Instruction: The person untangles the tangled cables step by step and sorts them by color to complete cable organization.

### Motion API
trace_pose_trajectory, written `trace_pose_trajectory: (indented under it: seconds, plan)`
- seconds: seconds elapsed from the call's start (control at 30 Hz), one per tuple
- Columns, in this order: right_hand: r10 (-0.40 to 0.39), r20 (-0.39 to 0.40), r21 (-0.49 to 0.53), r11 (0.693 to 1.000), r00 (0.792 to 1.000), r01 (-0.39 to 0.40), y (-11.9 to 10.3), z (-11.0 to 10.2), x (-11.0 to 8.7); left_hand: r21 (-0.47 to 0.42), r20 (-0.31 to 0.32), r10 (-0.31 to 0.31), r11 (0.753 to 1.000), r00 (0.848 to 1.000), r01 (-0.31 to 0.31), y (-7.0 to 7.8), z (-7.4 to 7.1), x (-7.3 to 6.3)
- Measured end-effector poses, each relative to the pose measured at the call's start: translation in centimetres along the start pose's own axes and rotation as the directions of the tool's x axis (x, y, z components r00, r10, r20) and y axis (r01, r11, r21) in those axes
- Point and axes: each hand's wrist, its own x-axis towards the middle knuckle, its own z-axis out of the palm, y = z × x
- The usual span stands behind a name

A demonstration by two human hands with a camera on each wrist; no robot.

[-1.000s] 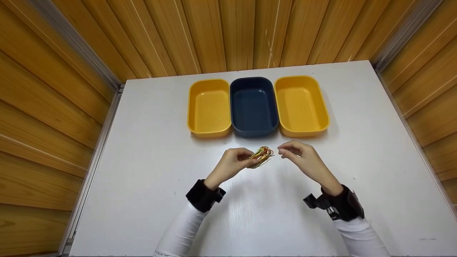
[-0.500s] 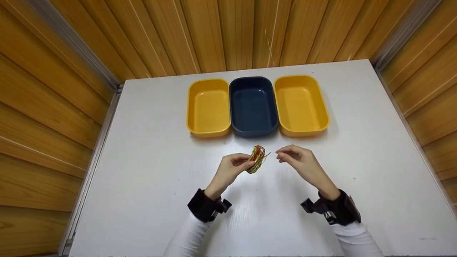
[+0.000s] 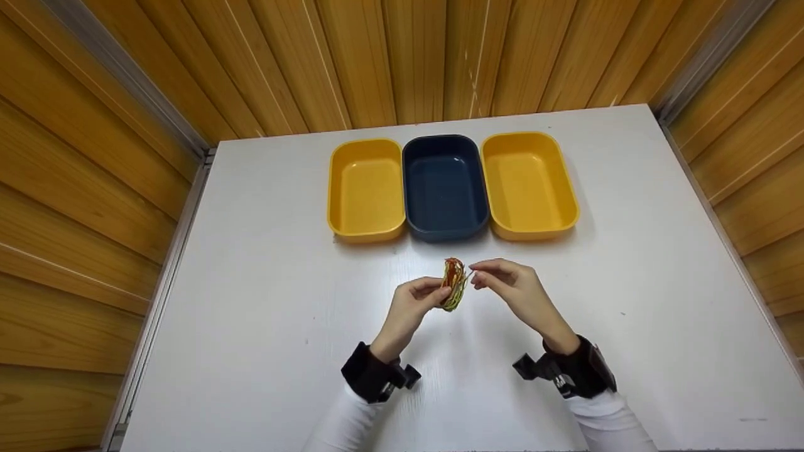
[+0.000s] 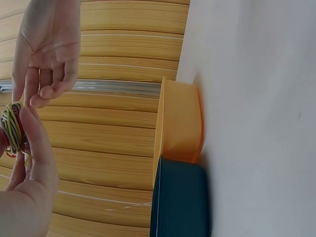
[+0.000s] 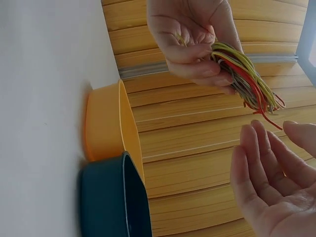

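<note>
My left hand [image 3: 411,307] holds a bundle of thin red, yellow and green bands [image 3: 453,292] between thumb and fingers, above the table. They look like rubber bands. In the right wrist view, the bundle [image 5: 247,76] fans out from the left hand [image 5: 192,44], and one red band [image 5: 269,118] sticks out from its end. My right hand [image 3: 515,292] pinches the tip of that red band between thumb and forefinger; its other fingers are loosely curled. The left wrist view shows the bundle [image 4: 12,128] at the left edge, partly cut off.
Three open boxes stand side by side behind the hands: a yellow box [image 3: 367,236], a dark blue box [image 3: 447,234] and another yellow box [image 3: 534,235]. They are on a white table [image 3: 264,282]. Wood-panelled walls [image 3: 414,63] enclose the back and sides.
The left hand has turned the bundle more upright and shifted slightly toward the person. My right hand has moved left, and its fingertips have met a band sticking out of the bundle.
</note>
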Motion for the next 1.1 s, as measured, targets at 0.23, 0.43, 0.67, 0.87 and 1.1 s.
trace_pose_trajectory:
  seconds: [0.23, 0.43, 0.67, 0.87, 1.1]
  plan:
    - [0.007, -0.044, 0.019, 1.000, 0.999, -0.006, 0.3, 0.8, 0.3, -0.019, 0.022, -0.008, 1.000, 1.000, 0.009, -0.2, 0.1, 0.1]
    - [0.010, -0.034, 0.007, 1.000, 0.999, -0.010, 0.5, 0.9, 0.3, -0.025, 0.046, -0.012, 1.000, 0.999, 0.013, -0.4, 0.1, 0.2]
    - [0.009, -0.039, -0.003, 1.000, 0.999, -0.009, 0.8, 1.1, 0.3, -0.025, 0.038, -0.011, 1.000, 0.999, 0.012, -0.6, 0.1, 0.3]
    - [0.023, -0.105, 0.033, 0.999, 0.994, -0.019, 0.8, 1.1, 0.2, -0.040, -0.019, -0.011, 0.999, 1.000, 0.010, -0.5, -0.3, 0.2]
    - [0.086, -0.198, 0.072, 0.995, 0.976, -0.073, 1.1, 0.7, -0.2, -0.072, -0.033, -0.003, 0.997, 0.999, 0.001, -0.2, -0.9, 0.1]
